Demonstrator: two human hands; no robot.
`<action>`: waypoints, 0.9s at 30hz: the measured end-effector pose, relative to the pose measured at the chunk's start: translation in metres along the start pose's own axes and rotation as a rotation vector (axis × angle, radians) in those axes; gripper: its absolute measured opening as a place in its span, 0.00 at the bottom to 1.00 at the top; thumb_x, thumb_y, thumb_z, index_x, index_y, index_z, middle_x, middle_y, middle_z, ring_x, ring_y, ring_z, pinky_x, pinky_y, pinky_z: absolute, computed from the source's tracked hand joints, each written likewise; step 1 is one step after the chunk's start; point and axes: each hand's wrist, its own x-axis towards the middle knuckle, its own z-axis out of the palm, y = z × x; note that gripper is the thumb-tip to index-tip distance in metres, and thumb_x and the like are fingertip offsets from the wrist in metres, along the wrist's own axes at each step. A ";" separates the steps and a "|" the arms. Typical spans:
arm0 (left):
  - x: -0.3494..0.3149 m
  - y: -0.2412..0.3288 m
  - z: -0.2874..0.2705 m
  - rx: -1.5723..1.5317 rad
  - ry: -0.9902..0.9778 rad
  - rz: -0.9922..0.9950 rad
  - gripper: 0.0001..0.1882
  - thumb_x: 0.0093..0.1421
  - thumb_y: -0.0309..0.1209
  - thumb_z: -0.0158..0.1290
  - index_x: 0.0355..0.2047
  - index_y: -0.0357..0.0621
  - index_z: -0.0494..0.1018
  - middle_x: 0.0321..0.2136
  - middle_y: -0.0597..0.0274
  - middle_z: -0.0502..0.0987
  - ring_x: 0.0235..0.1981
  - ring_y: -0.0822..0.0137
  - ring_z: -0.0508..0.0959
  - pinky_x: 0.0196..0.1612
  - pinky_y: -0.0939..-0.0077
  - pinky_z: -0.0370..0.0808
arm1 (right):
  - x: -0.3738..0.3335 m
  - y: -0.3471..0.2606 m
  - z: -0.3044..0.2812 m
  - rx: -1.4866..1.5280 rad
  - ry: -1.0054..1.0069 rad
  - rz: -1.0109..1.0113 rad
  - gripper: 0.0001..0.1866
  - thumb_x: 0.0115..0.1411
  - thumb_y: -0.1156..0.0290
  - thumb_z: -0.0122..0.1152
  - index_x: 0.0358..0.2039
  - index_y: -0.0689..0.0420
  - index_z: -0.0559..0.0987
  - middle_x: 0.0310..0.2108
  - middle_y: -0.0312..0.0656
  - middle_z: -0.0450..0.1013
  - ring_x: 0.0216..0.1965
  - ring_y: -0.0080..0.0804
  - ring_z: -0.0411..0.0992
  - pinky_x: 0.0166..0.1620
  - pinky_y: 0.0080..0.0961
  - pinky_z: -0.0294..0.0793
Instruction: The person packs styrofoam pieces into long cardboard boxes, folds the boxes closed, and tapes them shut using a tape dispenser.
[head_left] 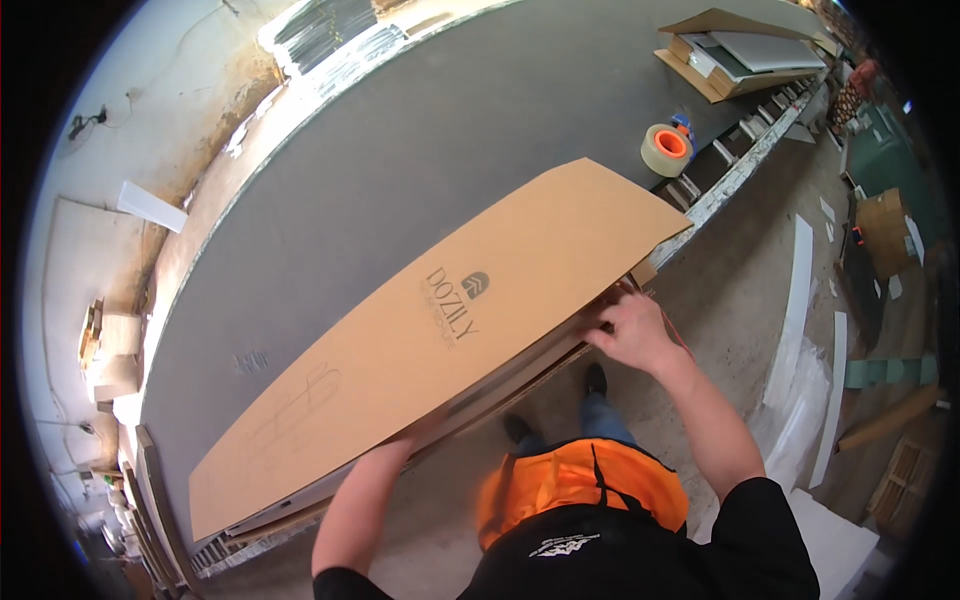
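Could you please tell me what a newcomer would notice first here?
The long brown cardboard sheet draws the eye first, slanting across the middle, the right hand at its near edge. Below it, an orange garment stands out; near the sheet's upper right end sits a tape roll with an orange core.

Long white strips (792, 310) lay on the floor (735, 280) to the right, beside crumpled clear plastic sheeting (802, 400). Farther off stood a brown carton (884, 230) (small white scraps (895, 287) lay near it). At the left, a pale wall (160, 60) bore brownish stains.
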 end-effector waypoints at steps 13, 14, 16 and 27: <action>0.012 -0.016 0.021 0.030 -0.150 0.233 0.32 0.53 0.48 0.60 0.54 0.43 0.71 0.48 0.52 0.75 0.50 0.54 0.75 0.51 0.58 0.74 | -0.031 -0.030 0.021 -0.009 0.249 -0.254 0.15 0.52 0.59 0.66 0.37 0.55 0.81 0.33 0.37 0.72 0.41 0.38 0.68 0.52 0.38 0.64; 0.013 -0.015 0.020 -0.053 -0.170 0.199 0.32 0.53 0.48 0.60 0.53 0.43 0.71 0.47 0.52 0.75 0.49 0.55 0.75 0.50 0.58 0.74 | -0.030 -0.032 0.021 -0.002 0.259 -0.242 0.15 0.50 0.59 0.66 0.35 0.54 0.82 0.33 0.37 0.72 0.41 0.38 0.68 0.51 0.37 0.64; 0.013 -0.003 0.011 -0.057 -0.063 0.237 0.25 0.55 0.44 0.57 0.50 0.47 0.74 0.45 0.55 0.77 0.46 0.55 0.77 0.49 0.60 0.75 | -0.025 -0.035 0.018 -0.024 0.215 -0.192 0.14 0.49 0.58 0.66 0.31 0.54 0.83 0.33 0.38 0.73 0.41 0.38 0.68 0.51 0.37 0.64; 0.003 -0.005 0.017 -0.115 -0.407 0.057 0.37 0.61 0.52 0.54 0.62 0.40 0.62 0.60 0.44 0.65 0.60 0.47 0.66 0.61 0.57 0.65 | 0.025 -0.058 0.005 -0.043 -0.219 -0.105 0.15 0.47 0.57 0.64 0.30 0.55 0.84 0.33 0.45 0.77 0.34 0.44 0.76 0.43 0.40 0.74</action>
